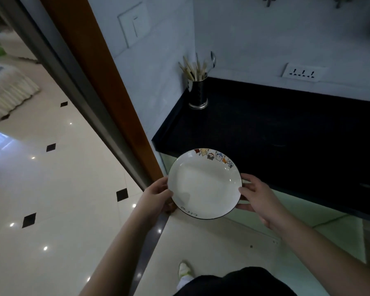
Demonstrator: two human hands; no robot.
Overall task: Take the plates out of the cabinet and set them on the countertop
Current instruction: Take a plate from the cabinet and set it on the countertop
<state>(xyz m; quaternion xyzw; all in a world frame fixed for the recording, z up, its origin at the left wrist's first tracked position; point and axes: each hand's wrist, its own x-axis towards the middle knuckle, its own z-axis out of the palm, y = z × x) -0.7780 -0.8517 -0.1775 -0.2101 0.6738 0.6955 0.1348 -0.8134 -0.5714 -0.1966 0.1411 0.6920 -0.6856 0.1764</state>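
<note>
A white plate with a thin dark rim, colourful drawings along its far edge and small lettering at its near edge is held level in the air. My left hand grips its left rim and my right hand grips its right rim. The plate hovers just in front of the near left corner of the black countertop, partly over its edge. The pale green cabinet front shows below the counter; no other plates are in view.
A dark metal utensil holder with chopsticks and a spoon stands at the counter's back left corner. A wall socket sits above the counter. A wooden door frame runs left of the counter, with glossy tiled floor beyond.
</note>
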